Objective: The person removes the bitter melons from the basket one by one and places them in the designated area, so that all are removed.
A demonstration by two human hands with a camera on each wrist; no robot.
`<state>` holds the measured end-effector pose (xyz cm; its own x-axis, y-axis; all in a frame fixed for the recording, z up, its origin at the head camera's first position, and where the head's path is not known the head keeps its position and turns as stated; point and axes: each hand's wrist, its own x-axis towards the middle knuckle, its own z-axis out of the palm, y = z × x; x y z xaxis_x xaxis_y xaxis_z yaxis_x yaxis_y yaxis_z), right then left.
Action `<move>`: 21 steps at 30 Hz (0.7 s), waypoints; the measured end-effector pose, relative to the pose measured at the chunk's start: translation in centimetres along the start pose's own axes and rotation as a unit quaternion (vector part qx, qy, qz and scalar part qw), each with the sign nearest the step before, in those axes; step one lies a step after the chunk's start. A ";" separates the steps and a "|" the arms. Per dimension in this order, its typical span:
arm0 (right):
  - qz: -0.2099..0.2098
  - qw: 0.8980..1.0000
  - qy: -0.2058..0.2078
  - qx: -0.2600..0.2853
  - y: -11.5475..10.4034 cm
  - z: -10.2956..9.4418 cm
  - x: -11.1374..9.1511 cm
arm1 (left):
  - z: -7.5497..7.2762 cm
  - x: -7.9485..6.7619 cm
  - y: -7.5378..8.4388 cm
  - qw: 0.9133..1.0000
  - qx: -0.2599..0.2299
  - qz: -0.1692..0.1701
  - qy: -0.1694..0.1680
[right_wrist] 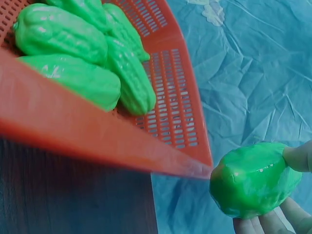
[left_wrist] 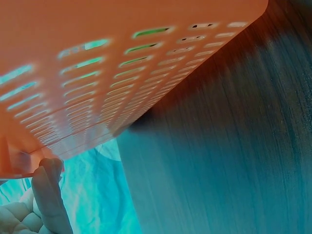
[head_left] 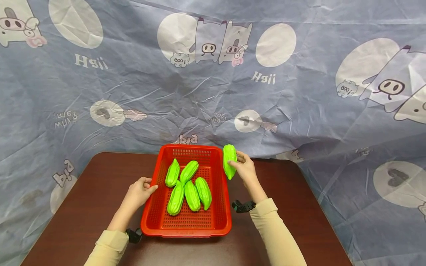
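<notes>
A red plastic basket (head_left: 186, 232) with slotted walls stands at the middle of the table, with several bright green bitter melons (head_left: 175, 198) lying in it. My left hand (head_left: 139, 191) grips the basket's left rim, thumb on top and fingers at its outer side; the left wrist view shows the slotted side wall (left_wrist: 97, 19) from outside. Just beyond the right rim, my right hand (head_left: 247, 170) holds one more bitter melon (head_left: 229, 153) between thumb and fingers. That melon (right_wrist: 253, 180) appears close beside the basket's corner in the right wrist view.
The dark brown table (head_left: 110, 177) extends to both sides of the basket. A grey-blue cloth (head_left: 199, 88) with cartoon prints hangs right behind the table's far edge. Each wrist wears a black strap (head_left: 244, 207).
</notes>
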<state>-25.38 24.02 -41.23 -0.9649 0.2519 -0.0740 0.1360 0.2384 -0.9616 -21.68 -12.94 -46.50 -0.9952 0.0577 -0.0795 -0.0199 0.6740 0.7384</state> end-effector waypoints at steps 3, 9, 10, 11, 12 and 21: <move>0.006 1.000 0.000 -0.001 0.4 -0.4 0.0 | -0.1 0.0 0.0 1.000 -0.001 -0.001 -0.001; 0.011 1.000 0.011 -0.019 1.6 -1.2 0.2 | -0.1 0.1 -0.2 1.000 -0.009 -0.008 -0.002; 0.013 1.000 0.013 -0.022 1.8 -1.2 0.1 | 0.0 0.1 -0.2 1.000 -0.011 -0.008 -0.003; 0.016 0.999 0.015 -0.026 2.1 -1.3 0.1 | 0.0 0.1 -0.3 1.000 -0.012 -0.008 -0.003; 0.018 0.999 0.016 -0.028 2.3 -1.4 0.1 | 0.0 0.1 -0.3 1.000 -0.013 -0.008 -0.004; 0.028 0.999 0.011 -0.045 4.6 -1.9 0.3 | 0.2 0.4 -0.7 1.000 -0.014 -0.003 -0.002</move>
<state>-24.61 27.02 -45.21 -0.9499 0.2883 -0.1209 0.2111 0.3064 -0.9282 -22.06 -13.23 -47.16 -0.9947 0.0567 -0.0857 -0.0280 0.6531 0.7567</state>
